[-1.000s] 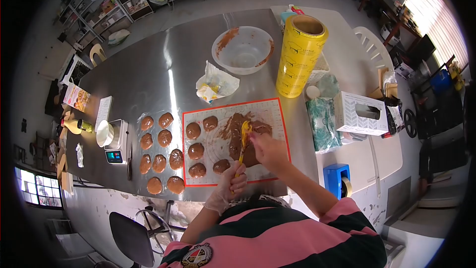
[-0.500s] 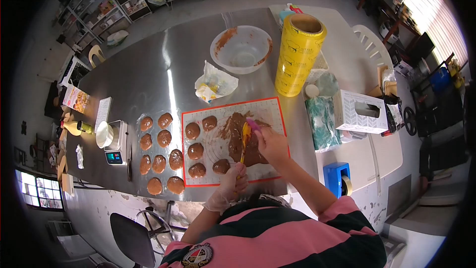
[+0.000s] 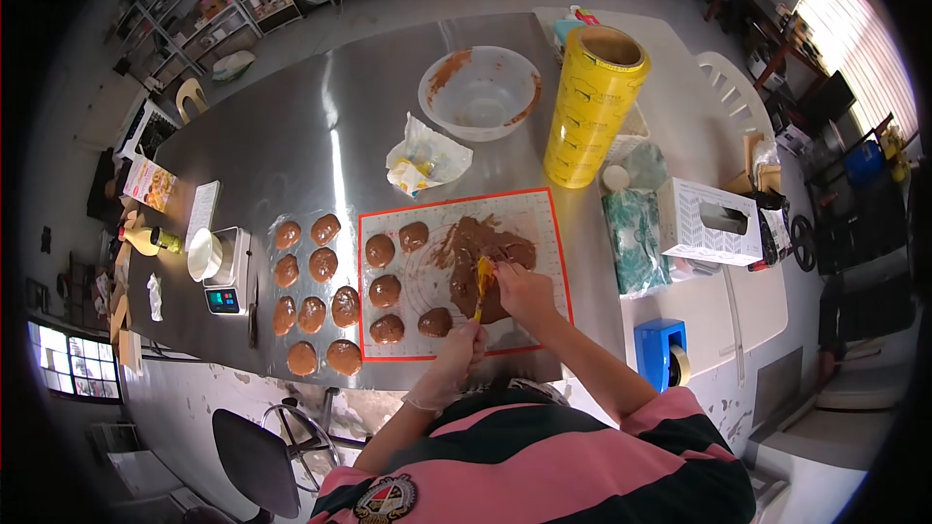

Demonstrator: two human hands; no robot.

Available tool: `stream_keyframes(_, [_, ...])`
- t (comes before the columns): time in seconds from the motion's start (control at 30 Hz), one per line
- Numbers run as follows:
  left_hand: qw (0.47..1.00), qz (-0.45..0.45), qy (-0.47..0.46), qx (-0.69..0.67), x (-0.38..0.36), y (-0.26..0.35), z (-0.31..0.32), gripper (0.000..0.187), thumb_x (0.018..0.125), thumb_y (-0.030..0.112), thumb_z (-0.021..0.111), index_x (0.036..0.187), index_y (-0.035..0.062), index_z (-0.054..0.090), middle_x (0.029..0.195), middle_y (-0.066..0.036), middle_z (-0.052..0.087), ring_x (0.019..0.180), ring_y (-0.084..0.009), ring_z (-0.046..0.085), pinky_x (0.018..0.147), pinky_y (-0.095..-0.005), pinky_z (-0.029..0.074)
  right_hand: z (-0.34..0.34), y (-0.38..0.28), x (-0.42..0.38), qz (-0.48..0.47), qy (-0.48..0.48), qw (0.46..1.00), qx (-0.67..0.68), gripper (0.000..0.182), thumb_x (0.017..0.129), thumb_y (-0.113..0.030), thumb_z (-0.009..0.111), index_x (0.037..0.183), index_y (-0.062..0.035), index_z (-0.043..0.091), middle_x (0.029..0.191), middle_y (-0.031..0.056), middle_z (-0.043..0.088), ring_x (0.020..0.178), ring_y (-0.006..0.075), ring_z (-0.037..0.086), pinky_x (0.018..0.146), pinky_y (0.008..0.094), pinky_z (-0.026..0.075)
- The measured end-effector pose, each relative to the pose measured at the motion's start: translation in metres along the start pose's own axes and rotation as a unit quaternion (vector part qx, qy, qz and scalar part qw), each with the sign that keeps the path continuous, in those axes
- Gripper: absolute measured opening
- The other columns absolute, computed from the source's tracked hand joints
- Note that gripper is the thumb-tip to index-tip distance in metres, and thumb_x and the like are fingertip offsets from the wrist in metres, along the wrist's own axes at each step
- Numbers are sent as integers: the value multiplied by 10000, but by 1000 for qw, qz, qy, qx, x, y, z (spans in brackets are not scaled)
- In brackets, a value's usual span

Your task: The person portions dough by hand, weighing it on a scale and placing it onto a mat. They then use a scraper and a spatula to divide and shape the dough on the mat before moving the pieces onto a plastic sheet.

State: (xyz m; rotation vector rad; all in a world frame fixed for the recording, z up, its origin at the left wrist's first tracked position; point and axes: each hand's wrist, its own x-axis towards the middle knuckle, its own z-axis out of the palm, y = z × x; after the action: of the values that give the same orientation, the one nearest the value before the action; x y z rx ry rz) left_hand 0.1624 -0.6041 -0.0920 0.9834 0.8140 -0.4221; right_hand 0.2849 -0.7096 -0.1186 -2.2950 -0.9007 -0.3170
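Two hands work a yellow spatula (image 3: pixel 483 277) over brown paste (image 3: pixel 466 267) at a steel tabletop's (image 3: pixel 267 126) near edge.
The left hand (image 3: pixel 460 349), gloved, is closed round the handle, apparently steadying it; the right hand (image 3: pixel 525 294) bends its fingers at the head, its grip unclear. Beneath lies the paste, right of centre on a red-bordered mat (image 3: pixel 416 277) that likely shields the metal; rounds (image 3: pixel 385 291) sit spaced toward its left edge, presumably against sticking. Past its far edge rest a crumpled wrapper (image 3: pixel 427 155) and smeared bowl (image 3: pixel 449 114), leaving working room.
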Motion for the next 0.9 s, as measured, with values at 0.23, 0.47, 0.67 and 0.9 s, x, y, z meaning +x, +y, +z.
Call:
stream_keyframes(0.23, [999,-11,42,-1,-6,3,3,317,882,338,381,621,158,387,497,65,283,383,-54,242,344,-220,185,8,11,9,43,-40,998,-35,100,807,-169,524,791,-73,547,664,93,576,562,273,587,482,372,476])
stream_keyframes(0.47, [980,142,86,113,0,-18,-39,335,884,278,388,626,78,465,496,19,374,416,-94,342,398,-258,260,-13,26,19,183,-32,979,88,219,817,-239,541,812,-21,562,666,181,584,614,372,568,555,446,448])
stream_keyframes(0.67, [941,229,146,202,10,-20,-41,368,886,258,392,620,29,500,499,-15,421,417,-105,368,403,-264,273,-16,2,24,199,-15,968,155,235,826,-226,530,806,8,547,673,218,575,622,393,564,566,463,442])
stream_keyframes(0.9, [808,481,144,308,18,-19,-37,340,898,288,386,672,57,493,466,27,331,331,-69,279,323,-223,213,22,8,16,206,-37,973,95,247,826,-212,520,755,24,503,657,236,564,641,408,558,577,481,437])
